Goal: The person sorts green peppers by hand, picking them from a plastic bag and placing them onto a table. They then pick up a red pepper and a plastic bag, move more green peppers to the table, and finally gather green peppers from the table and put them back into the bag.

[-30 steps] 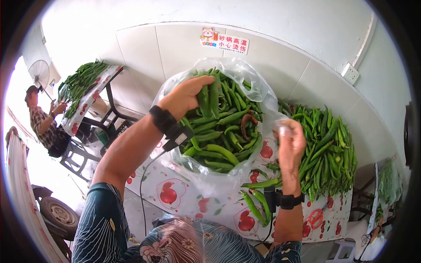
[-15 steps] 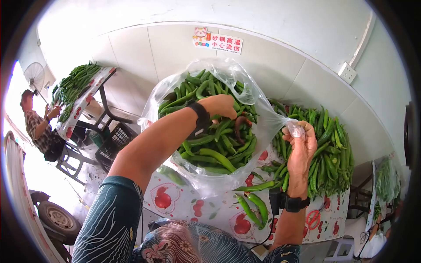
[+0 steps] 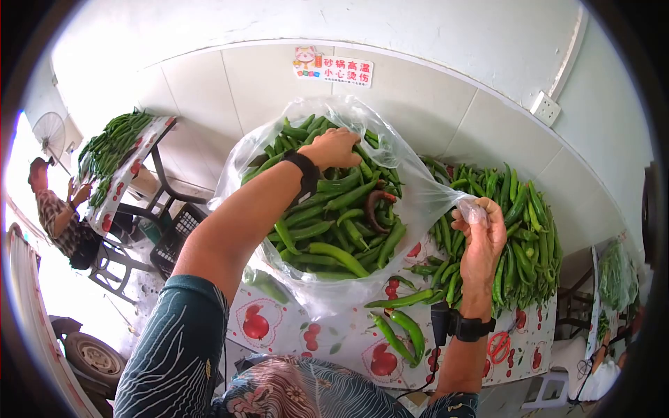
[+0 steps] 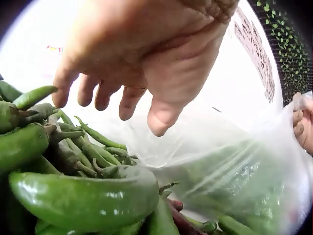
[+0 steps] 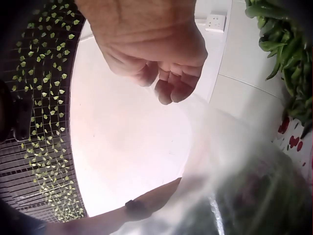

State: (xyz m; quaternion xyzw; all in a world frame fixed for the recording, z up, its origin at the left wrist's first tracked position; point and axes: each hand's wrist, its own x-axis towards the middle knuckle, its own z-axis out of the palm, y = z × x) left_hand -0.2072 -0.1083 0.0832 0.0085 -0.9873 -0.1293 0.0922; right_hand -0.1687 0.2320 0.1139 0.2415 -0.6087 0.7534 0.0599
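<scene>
A large clear plastic bag full of long green peppers stands in front of me. My left hand is over the peppers toward the far side of the bag. In the left wrist view, this hand has its fingers spread and pointing down, with nothing in them, above a big glossy pepper. My right hand pinches the gathered edge of the bag and holds it stretched out to the right. A reddish-brown pepper lies among the green ones.
Right of the bag is a large heap of peppers. Loose peppers and red-handled scissors lie on the fruit-patterned tablecloth. At the far left, a person sits by another table with green vegetables.
My left hand held several peppers at first, then released them into the bag; lately it has shifted slightly up and left. My right hand has drawn the bag's edge rightward and tighter.
</scene>
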